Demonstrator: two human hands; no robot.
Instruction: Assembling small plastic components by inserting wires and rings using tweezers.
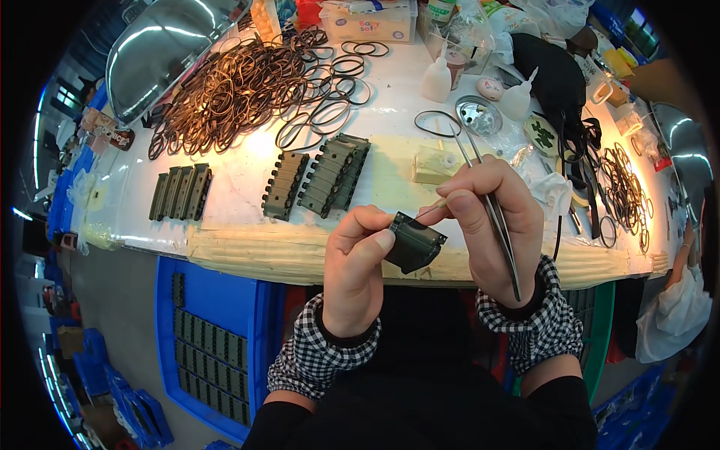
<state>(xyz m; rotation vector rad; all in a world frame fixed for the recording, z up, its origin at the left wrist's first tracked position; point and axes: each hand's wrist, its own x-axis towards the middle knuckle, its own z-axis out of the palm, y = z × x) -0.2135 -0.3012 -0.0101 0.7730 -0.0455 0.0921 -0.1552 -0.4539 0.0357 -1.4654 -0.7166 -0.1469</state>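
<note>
My left hand (351,271) pinches a dark green, curved plastic part (415,247) by its left end, just over the table's front edge. Steel tweezers (499,229) lie across my right hand (514,206), their tips up and away from the part. With thumb and forefinger the same hand grips a thin needle-like tool (430,210), which reaches to the part's upper edge. Whether its tip enters the part is too small to tell. Similar green parts stand in rows on the table: a left row (180,193), a middle row (285,185) and another beside it (334,176).
A big heap of black rubber rings (247,90) covers the back left, under a metal lamp shade (161,52). Behind my hands are a yellowish block (435,166), a round metal dish (478,115) and white squeeze bottles (436,79). A blue tray (214,289) below left holds more parts.
</note>
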